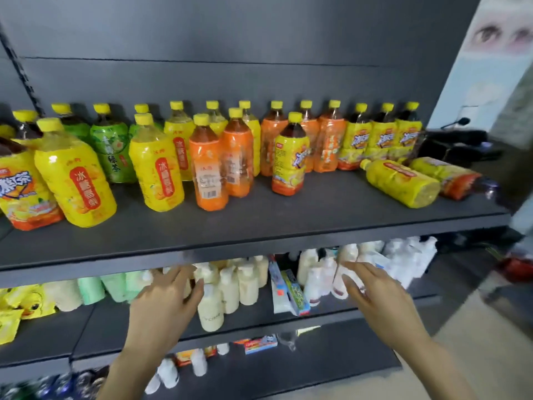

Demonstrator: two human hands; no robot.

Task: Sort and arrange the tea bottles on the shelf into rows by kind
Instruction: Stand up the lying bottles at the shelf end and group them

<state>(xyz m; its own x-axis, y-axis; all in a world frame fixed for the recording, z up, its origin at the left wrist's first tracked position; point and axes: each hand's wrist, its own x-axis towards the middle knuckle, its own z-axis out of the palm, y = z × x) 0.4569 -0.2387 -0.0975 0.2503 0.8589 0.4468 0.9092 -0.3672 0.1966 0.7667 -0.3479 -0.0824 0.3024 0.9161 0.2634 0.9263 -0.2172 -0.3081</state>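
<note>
Left hand [167,301] and right hand [377,295] hover below the shelf [288,217], fingers [357,269] loosely spread, holding nothing. The tea bottles [207,168] stand mixed on the shelf, and two toppled yellow bottles [401,183] lie at its right end. Probably best to right those first, gripping mid-body, then group by label.

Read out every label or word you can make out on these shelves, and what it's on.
"冰糖雪梨": red label on the front yellow bottle.
"绿茶": green bottle.
"冰红茶", partly cut off: leftmost bottle.
Too blurred to read: print on the orange bottles and the lower-shelf packages.
</note>
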